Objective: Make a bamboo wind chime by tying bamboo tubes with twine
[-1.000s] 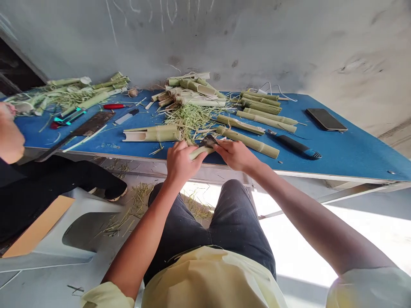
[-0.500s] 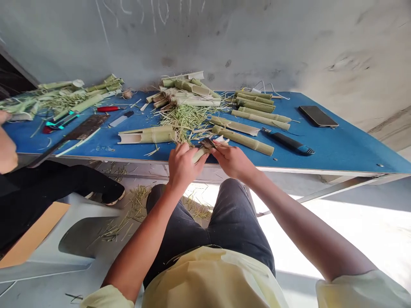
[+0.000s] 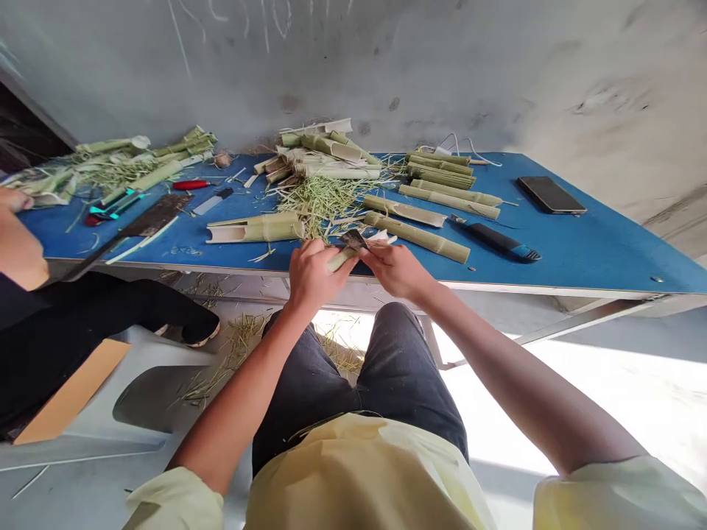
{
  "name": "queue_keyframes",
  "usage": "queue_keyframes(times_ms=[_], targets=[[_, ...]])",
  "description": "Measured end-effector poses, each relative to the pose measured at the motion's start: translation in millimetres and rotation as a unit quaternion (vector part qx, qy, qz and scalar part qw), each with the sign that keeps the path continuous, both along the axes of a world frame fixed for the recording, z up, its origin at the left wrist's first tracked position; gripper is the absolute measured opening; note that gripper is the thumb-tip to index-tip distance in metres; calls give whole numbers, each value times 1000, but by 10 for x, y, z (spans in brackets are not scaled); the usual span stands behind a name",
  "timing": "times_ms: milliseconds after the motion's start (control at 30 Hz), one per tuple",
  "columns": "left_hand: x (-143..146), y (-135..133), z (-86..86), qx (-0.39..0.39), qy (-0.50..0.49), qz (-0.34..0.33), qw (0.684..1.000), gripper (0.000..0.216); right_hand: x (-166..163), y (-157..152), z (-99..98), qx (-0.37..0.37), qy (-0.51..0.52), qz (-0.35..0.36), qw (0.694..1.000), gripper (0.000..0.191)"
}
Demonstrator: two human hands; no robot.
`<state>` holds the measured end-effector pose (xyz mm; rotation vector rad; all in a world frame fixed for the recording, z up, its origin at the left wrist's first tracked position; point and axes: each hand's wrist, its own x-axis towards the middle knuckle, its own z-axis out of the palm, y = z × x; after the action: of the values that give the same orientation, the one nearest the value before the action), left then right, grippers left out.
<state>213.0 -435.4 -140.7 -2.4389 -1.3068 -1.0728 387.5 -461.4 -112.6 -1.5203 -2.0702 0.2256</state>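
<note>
Short bamboo piece [image 3: 339, 258] sits at the near edge of the blue table [image 3: 596, 254], held over the edge between both hands. Left hand [image 3: 310, 277] is closed around its near end. Right hand [image 3: 398, 269] pinches a small dark blade [image 3: 353, 238] laid against the piece's upper end; fingers curled shut on it.

At 12 o'clock of the hands: a heap of green shavings [image 3: 323, 197]. At 10 o'clock: a split bamboo section [image 3: 257, 229]. At 2 o'clock: long bamboo stalk [image 3: 417, 238], then a dark-handled knife [image 3: 494, 241]. Farther at 2 o'clock: phone [image 3: 551, 194], well apart. At 9 o'clock, another person's hand [image 3: 19, 246] near a cleaver [image 3: 141, 224].
</note>
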Motion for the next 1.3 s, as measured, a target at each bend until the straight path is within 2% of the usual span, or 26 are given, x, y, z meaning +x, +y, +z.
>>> queue_keyframes(times_ms=[133,433,567,667,733,900,1300], targets=[[-5,-2,8,10,9,33,999,37,-7,35,1,-1,-9,-8,1000,35],[-13,11,-6,13,2,13,1000,38,-20,49,20,-4,-36,-6,999,35],[-72,59,-34,-22,-46,-28,998,34,164,-54,37,0,-50,0,999,36],[-82,72,-58,-40,-92,-23,995,30,313,-149,41,11,-55,-27,998,37],[-68,63,-67,-41,-88,-24,995,28,345,-182,44,15,-57,-26,998,35],[-24,25,-54,-37,-84,-1,996,28,325,-191,41,22,-56,-37,998,37],[-10,6,-54,-34,-83,-10,996,26,291,-198,27,35,-71,-46,996,41]])
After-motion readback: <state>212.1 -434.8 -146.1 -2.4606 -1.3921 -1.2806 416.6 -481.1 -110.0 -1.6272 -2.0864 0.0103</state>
